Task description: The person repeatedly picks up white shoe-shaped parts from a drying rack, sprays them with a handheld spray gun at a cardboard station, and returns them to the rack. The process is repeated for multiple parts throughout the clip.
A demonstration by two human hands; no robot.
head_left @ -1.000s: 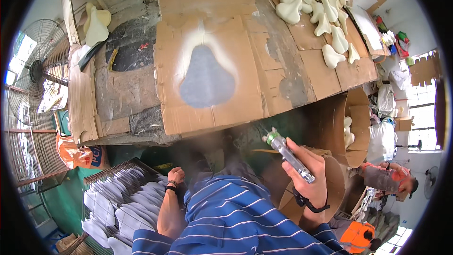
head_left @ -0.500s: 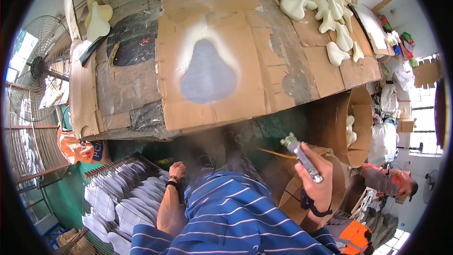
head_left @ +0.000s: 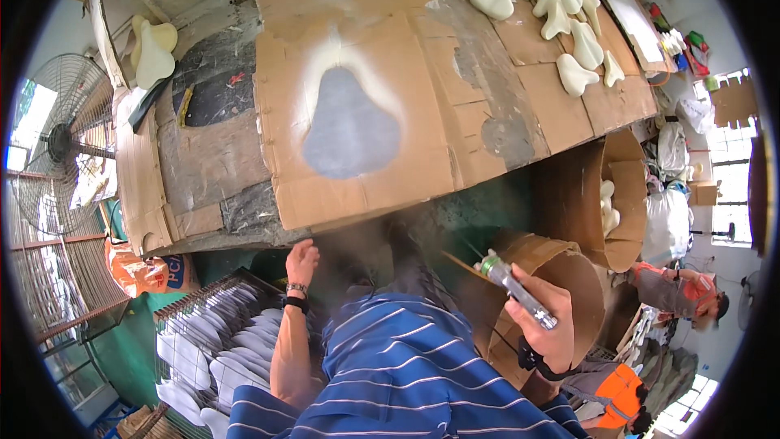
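In my right hand [head_left: 546, 319] is a silver spray gun [head_left: 517, 288] with a green ring at its front end, my fingers wrapped round its body. My left hand [head_left: 302, 265], loosely curled with nothing visible in it, hangs by the front edge of the table. On the cardboard-covered table ahead lies a flat grey saddle-shaped piece [head_left: 351, 130] with whitish overspray around its outline; neither hand touches it. Left of my body, a wire rack [head_left: 175, 315] holds many similar light-grey pieces [head_left: 244, 341] stood close together.
Cream foam saddle shapes [head_left: 561, 16] are heaped at the table's far right, and others [head_left: 154, 53] lie at its far left. Cardboard drums [head_left: 561, 264] stand by my right arm. A large fan [head_left: 61, 142] is at left. Two people, one in orange [head_left: 619, 394], are at right.
My left hand has risen toward the table edge. My right hand, still round the spray gun, has shifted slightly down. The view has turned a little, so the table sits a bit further left.
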